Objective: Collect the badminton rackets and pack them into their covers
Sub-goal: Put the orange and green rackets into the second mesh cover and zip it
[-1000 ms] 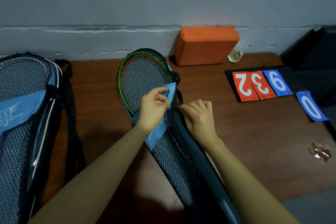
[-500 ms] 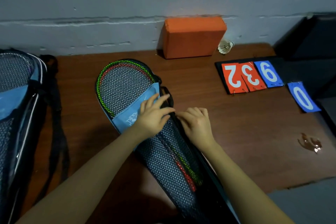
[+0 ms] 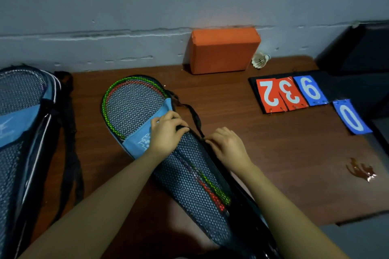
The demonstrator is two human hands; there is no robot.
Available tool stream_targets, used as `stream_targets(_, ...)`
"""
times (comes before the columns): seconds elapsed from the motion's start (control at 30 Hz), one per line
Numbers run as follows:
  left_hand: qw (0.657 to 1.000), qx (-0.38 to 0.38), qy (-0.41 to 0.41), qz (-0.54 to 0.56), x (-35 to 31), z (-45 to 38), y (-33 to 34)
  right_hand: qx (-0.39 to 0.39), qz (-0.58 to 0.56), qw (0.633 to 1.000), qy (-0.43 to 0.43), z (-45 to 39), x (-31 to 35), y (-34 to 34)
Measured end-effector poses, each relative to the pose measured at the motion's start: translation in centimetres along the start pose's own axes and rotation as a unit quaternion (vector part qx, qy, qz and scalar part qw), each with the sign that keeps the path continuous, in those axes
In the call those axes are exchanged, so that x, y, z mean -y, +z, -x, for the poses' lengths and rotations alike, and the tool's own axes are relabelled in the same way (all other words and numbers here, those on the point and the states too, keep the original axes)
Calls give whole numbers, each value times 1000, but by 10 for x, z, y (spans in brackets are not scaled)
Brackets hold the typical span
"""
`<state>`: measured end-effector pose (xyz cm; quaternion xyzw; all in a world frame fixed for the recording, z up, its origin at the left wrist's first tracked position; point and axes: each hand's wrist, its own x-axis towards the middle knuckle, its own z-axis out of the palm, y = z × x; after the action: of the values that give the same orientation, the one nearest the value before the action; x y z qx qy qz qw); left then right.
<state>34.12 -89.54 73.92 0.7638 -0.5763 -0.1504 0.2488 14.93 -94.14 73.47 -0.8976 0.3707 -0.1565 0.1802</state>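
A black mesh racket cover point(image 3: 189, 176) with a light-blue band lies diagonally across the brown table point(image 3: 273, 153). Green and red rackets point(image 3: 117, 94) show through the mesh inside it. My left hand point(image 3: 166, 134) grips the cover at its right edge by the blue band. My right hand point(image 3: 227, 145) has curled fingers pinching the cover's black edge just to the right; what it pinches there is hidden. A black strap point(image 3: 194, 115) trails from the cover's edge. A second mesh cover point(image 3: 23, 132) holding a racket lies at the far left.
An orange foam block point(image 3: 223, 49) stands against the grey wall, a white shuttlecock point(image 3: 260, 60) beside it. A scoreboard with red and blue number cards point(image 3: 290, 93) lies at the right. A crumpled wrapper point(image 3: 361, 170) sits near the table's right edge.
My left hand lowered the blue flap flat onto the cover and now grips its right edge. My right hand stayed at the cover's edge. The view shifted.
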Motion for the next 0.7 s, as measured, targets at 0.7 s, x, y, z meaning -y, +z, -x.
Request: stream_targets(0.7,982,155,109,-8,-16,40,22,15,32,999,30,29,5,4)
